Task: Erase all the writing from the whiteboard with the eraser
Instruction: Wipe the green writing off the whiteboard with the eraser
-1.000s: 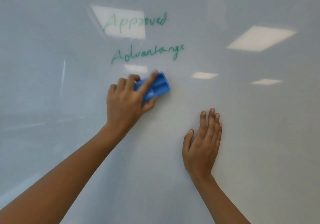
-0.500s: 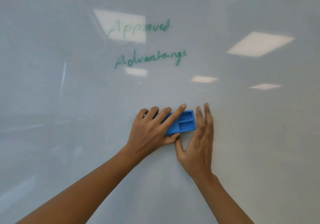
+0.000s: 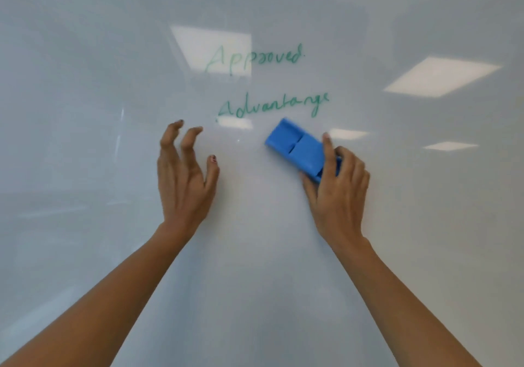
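Observation:
A white whiteboard (image 3: 85, 83) fills the view. Two green handwritten words sit on it: "Approved." (image 3: 255, 59) above and "Advantange" (image 3: 273, 107) below. My right hand (image 3: 337, 194) grips the lower end of a blue eraser (image 3: 295, 148), which is tilted, its upper end just below the word "Advantange". My left hand (image 3: 184, 177) is held to the left of the eraser with fingers spread and curled, holding nothing.
Ceiling lights are reflected on the board as bright patches (image 3: 442, 76). Both forearms reach up from the lower corners of the view.
The eraser passed from my left hand to my right hand. My left hand let go and moved left; the right hand lifted the eraser up toward the lower word.

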